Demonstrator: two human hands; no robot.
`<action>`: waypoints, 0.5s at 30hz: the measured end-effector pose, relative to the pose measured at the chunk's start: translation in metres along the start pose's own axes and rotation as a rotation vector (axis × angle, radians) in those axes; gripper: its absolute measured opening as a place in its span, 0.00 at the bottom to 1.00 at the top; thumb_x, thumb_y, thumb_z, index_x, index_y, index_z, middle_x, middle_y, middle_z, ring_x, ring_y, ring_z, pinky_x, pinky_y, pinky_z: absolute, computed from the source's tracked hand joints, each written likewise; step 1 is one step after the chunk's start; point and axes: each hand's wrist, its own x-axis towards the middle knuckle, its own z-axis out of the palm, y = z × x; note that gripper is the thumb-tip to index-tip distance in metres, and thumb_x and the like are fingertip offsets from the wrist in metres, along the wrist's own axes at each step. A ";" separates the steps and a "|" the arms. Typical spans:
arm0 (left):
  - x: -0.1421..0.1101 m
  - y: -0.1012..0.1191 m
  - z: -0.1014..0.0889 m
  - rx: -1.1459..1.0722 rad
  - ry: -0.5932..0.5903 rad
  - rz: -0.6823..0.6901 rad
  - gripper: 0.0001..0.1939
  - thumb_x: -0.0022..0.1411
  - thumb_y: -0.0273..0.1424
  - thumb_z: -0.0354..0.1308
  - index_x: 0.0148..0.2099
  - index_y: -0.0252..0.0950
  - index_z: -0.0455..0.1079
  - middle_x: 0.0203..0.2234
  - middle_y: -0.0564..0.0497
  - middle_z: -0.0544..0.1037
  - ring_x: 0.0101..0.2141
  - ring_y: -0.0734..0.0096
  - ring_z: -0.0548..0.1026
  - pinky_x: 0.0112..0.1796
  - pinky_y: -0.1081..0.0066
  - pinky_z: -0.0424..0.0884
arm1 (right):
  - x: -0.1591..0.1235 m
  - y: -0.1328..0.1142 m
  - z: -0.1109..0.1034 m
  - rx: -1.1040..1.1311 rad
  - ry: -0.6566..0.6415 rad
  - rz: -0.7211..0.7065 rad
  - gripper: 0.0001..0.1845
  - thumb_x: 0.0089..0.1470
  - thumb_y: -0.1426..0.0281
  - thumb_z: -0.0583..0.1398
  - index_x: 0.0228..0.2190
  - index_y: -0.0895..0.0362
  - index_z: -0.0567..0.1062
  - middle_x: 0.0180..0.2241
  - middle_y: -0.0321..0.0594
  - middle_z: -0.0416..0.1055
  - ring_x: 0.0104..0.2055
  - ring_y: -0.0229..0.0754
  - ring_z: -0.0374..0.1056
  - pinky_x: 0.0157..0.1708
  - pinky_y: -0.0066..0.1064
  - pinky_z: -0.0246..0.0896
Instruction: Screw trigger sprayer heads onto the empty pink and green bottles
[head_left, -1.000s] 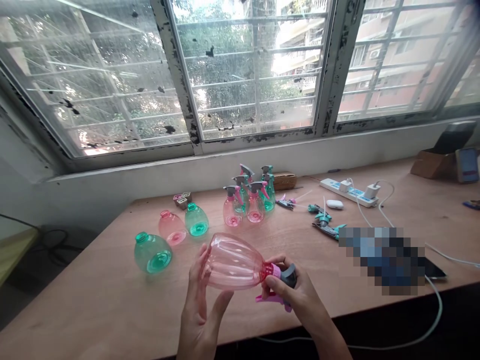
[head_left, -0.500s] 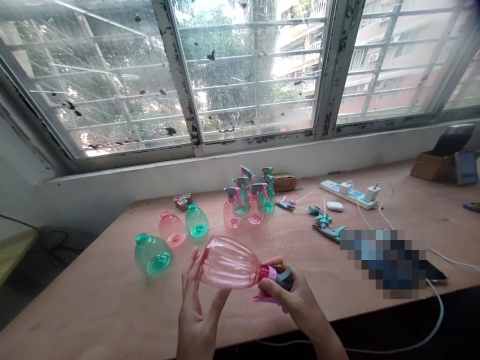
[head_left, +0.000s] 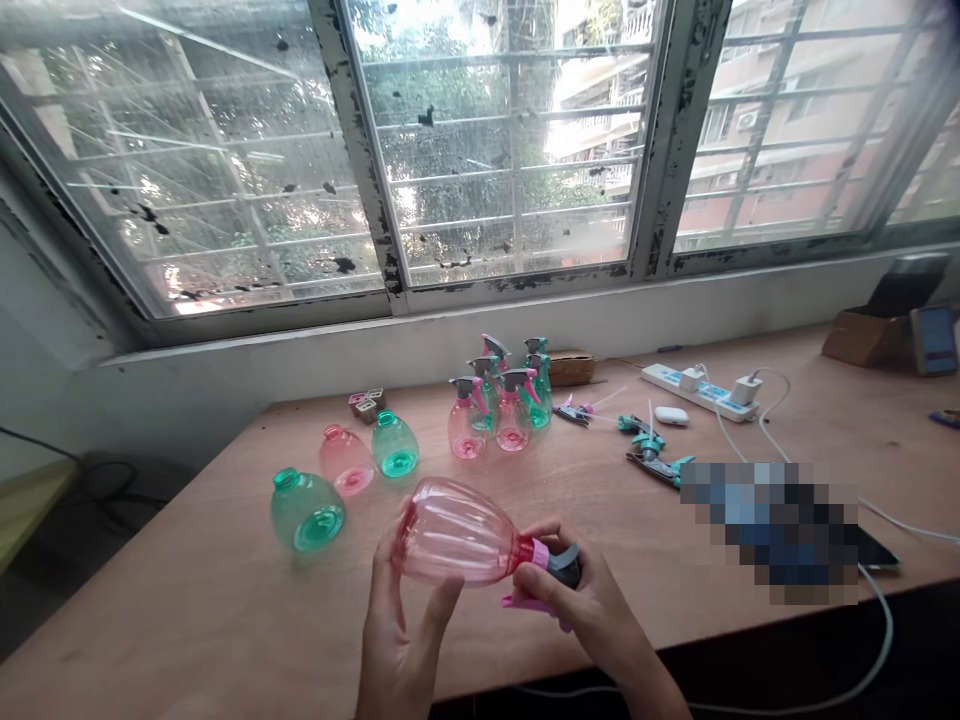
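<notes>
My left hand [head_left: 401, 640] cups the body of a clear pink spray bottle [head_left: 454, 530] that lies sideways above the wooden table [head_left: 187, 610]. My right hand [head_left: 581, 615] grips its grey and pink trigger head [head_left: 559, 570] at the neck. Both hands are closed around the bottle. On the table beyond lie three headless bottles: a green one [head_left: 306, 510], a pink one [head_left: 345, 460] and another green one [head_left: 394, 445]. Further back stands a cluster of finished spray bottles [head_left: 499, 405].
Loose trigger heads [head_left: 649, 455] lie to the right of the cluster. A white power strip [head_left: 701, 390] with chargers and cables sits near the window sill. A phone [head_left: 870, 545] and a blurred patch lie at the right, a cardboard box [head_left: 862, 335] at the far right.
The bottle in my hands has shifted slightly left and down, and my right hand's fingers have moved a little round the trigger head. Nothing else on the table has moved.
</notes>
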 end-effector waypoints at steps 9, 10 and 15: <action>-0.005 -0.004 -0.009 -0.024 -0.072 -0.010 0.37 0.56 0.44 0.67 0.66 0.45 0.62 0.64 0.47 0.67 0.67 0.50 0.58 0.67 0.54 0.49 | -0.001 0.000 -0.002 0.033 0.009 0.009 0.21 0.46 0.56 0.73 0.34 0.56 0.75 0.25 0.32 0.75 0.27 0.38 0.74 0.31 0.32 0.78; -0.004 -0.005 -0.008 -0.030 -0.049 -0.022 0.38 0.56 0.45 0.67 0.65 0.44 0.62 0.63 0.46 0.68 0.66 0.49 0.59 0.66 0.53 0.50 | -0.001 0.000 -0.001 0.022 0.015 0.013 0.21 0.46 0.56 0.74 0.34 0.56 0.75 0.26 0.32 0.75 0.28 0.39 0.75 0.30 0.30 0.77; 0.002 -0.004 -0.008 -0.005 -0.006 -0.024 0.35 0.55 0.44 0.68 0.63 0.45 0.64 0.63 0.47 0.69 0.66 0.50 0.59 0.66 0.54 0.51 | -0.003 -0.001 0.000 0.009 0.012 -0.007 0.21 0.48 0.55 0.72 0.35 0.56 0.74 0.23 0.32 0.76 0.25 0.39 0.74 0.27 0.29 0.75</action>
